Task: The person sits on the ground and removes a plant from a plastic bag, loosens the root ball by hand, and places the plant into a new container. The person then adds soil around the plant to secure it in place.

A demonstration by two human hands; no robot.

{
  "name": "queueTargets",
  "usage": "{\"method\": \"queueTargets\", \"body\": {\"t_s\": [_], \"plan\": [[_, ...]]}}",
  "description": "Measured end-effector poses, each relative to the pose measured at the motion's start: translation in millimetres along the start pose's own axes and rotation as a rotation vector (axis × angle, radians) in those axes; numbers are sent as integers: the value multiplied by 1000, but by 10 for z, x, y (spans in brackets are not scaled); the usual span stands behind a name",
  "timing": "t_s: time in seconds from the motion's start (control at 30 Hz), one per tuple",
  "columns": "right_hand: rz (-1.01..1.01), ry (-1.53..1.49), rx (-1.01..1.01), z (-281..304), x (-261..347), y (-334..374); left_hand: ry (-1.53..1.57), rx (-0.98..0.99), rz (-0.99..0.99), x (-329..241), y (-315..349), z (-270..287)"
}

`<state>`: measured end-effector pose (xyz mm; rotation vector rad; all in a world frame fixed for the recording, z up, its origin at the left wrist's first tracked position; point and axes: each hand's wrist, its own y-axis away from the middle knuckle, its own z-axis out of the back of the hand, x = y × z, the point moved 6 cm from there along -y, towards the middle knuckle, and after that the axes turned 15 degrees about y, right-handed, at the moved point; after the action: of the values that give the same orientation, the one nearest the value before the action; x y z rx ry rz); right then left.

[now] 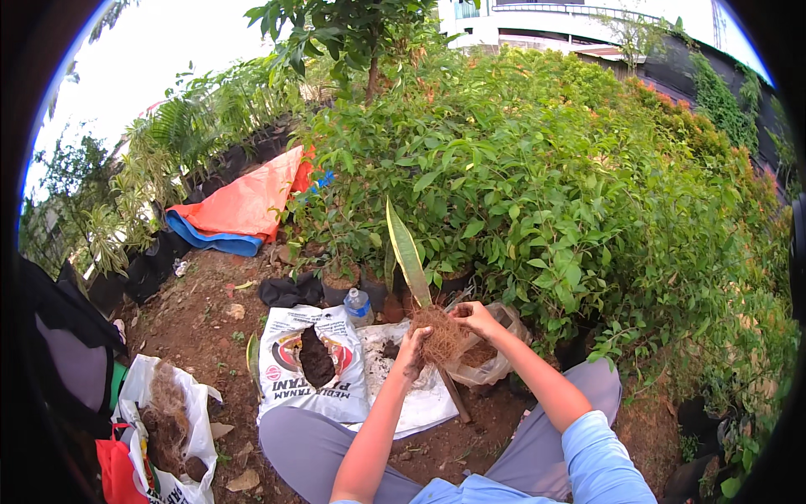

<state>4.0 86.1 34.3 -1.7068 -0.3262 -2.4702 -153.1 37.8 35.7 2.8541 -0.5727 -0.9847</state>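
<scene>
A snake plant leaf (405,252) with yellow edges stands upright from a brown ball of coconut fibre (440,334) in front of me. My left hand (413,353), soiled at the fingers, is closed round the ball's left side. At its upper right, my right hand (476,320) pinches the edge of the fibre with bent fingers. Beneath the right wrist sits a clear plastic bag (502,370) with brown fibre inside. Left of my hands, a white printed sack (281,344) lies with a torn opening that shows dark soil (316,359).
A second white sack (411,401) lies under my hands, with a stick beside it. Behind stands a water bottle (358,307). At lower left is a white bag (201,424) with fibre. An orange tarp (243,202) lies farther back. Dense green shrubs (537,202) fill the far side.
</scene>
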Motion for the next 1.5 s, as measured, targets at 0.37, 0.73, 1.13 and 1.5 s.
{"method": "queueTargets", "body": {"t_s": [0.37, 0.73, 1.13, 1.5], "plan": [[-59, 10, -10, 27, 31, 143, 317, -8, 45, -138, -245, -106], [469, 807, -407, 189, 503, 462, 443, 152, 54, -189, -534, -59], [399, 1094, -460, 392, 587, 736, 80, 338, 138, -48, -316, -622], [404, 1188, -210, 241, 370, 886, 474, 123, 202, 224, -590, -466]]}}
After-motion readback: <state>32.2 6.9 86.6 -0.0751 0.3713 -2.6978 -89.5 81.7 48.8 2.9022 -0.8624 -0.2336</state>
